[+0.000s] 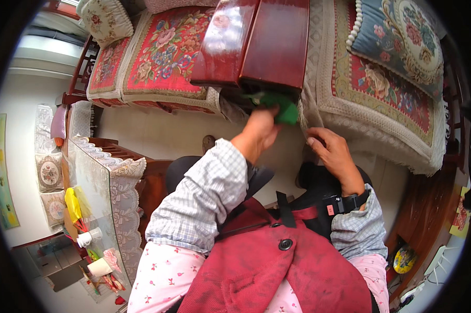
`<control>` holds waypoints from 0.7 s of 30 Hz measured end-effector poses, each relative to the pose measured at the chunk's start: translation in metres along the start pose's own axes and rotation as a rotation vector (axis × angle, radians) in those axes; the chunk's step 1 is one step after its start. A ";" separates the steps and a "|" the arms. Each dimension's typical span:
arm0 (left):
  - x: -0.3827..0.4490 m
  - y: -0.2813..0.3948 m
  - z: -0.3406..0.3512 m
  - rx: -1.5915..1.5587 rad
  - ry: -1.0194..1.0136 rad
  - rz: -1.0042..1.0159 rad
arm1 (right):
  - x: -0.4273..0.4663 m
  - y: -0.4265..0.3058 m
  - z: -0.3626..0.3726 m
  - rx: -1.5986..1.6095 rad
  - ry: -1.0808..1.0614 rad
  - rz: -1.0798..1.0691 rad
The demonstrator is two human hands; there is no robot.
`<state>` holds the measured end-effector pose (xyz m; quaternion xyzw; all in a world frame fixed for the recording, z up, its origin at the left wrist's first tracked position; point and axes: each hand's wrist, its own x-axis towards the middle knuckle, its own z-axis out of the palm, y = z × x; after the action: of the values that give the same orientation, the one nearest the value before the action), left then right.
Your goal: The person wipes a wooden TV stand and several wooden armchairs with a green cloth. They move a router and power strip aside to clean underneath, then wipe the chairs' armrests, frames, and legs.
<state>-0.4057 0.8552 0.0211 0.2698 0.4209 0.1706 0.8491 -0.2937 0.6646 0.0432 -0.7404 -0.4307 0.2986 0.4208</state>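
Observation:
My left hand [261, 127] grips a green cloth [284, 107] at the underside of the front end of a dark red lacquered wooden piece of furniture [272, 47]; the cloth is slightly blurred. My right hand [331, 150] is to the right, fingers bent, against the thin hanging edge of a beige fringed cover [311, 105]; whether it pinches this edge I cannot tell. A black strap with a buckle [343, 204] is around my right wrist.
Seats with red floral covers [169, 51] stand left and right of the lacquered wood. A blue floral cushion [399, 43] lies on the right one. At left is a glass-topped table [98, 187] with a lace cloth and white cups. A wooden cabinet [425, 207] stands at right.

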 end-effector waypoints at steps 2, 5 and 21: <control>-0.015 -0.006 -0.015 0.194 -0.116 -0.071 | 0.004 -0.006 0.009 0.030 0.106 0.018; -0.048 -0.006 -0.031 0.285 -0.254 -0.046 | 0.006 -0.018 0.035 0.057 0.152 -0.267; -0.045 0.127 -0.072 1.810 0.221 1.423 | 0.074 -0.085 0.018 -0.903 0.461 -0.839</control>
<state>-0.4979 0.9556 0.0896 0.9390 0.2139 0.2690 0.0155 -0.3081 0.7605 0.1035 -0.6585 -0.6646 -0.2670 0.2310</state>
